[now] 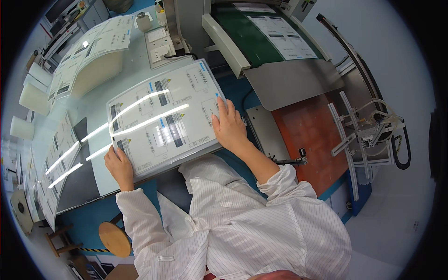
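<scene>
A stack of glossy printed plastic sheets (pixel 172 126), white with black blocks and blue marks, lies at the near right part of the glass-topped table. Its near edge reaches over my lap. My left hand (pixel 120 167) holds the stack's near left corner, fingers bent along the edge. My right hand (pixel 229 127) grips its right edge, with the thumb on the top sheet and the fingers along the side. The undersides of both hands are hidden. Bright lamp reflections cross the sheets.
Right of the table stands a machine with a green conveyor belt (pixel 235 35) carrying a printed sheet (pixel 282 37) and a metal chute (pixel 294 81). Beyond are an orange-red board (pixel 312 140) and a pneumatic arm (pixel 373 135). More curved sheets (pixel 93 46) and a power socket (pixel 161 51) occupy the table.
</scene>
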The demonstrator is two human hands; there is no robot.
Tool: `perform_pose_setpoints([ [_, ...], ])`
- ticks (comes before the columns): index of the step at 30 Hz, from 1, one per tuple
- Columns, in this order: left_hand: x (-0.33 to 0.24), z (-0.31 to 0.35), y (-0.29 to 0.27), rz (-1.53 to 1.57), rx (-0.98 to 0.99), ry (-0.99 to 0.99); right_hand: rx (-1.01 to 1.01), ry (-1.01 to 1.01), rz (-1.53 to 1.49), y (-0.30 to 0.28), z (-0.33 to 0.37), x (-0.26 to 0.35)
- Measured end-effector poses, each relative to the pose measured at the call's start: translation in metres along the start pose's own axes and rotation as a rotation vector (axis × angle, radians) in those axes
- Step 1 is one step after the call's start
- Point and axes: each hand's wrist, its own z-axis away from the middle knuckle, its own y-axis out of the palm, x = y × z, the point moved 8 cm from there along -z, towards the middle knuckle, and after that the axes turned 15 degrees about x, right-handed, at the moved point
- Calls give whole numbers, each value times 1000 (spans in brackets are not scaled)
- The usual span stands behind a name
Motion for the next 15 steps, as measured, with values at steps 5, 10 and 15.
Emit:
perform_pose_setpoints([
  [5, 2, 0, 2, 5, 24, -9, 41, -92, -33, -7, -3, -9],
  [10, 6, -2, 3, 23, 27, -24, -136, -54, -394, -64, -23, -72],
  [15, 4, -2, 3, -21, -9, -7, -411, 249, -1349, -101, -28, -208],
])
